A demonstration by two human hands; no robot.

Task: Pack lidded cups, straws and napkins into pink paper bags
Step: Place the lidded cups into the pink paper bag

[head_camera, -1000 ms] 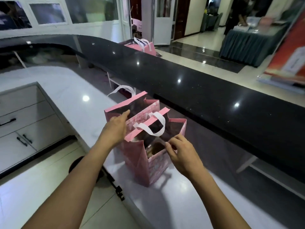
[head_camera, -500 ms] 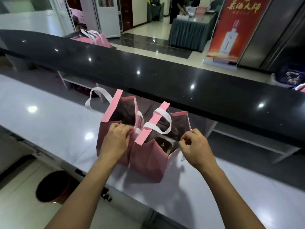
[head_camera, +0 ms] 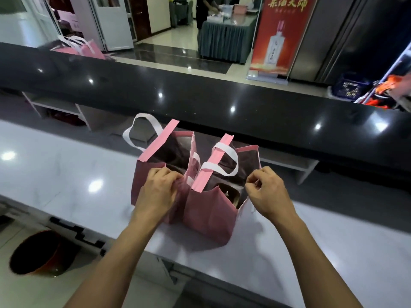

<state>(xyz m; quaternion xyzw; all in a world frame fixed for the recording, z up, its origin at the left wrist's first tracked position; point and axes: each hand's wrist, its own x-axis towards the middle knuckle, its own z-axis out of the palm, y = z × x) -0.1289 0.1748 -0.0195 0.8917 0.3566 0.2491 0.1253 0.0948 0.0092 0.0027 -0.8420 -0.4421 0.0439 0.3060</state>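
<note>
Here, on the glossy white tabletop point(head_camera: 66, 174), the left hand point(head_camera: 158, 192) pinches the near rim of one pink paper bag point(head_camera: 151, 174) and the right hand point(head_camera: 269, 192) the second pink bag's point(head_camera: 211, 214) right rim, apparently spreading its mouth over a brown cup point(head_camera: 231, 194) inside.

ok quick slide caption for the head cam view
Left hand and right hand pinch the rims of two open pink paper bags on a white counter.
</note>
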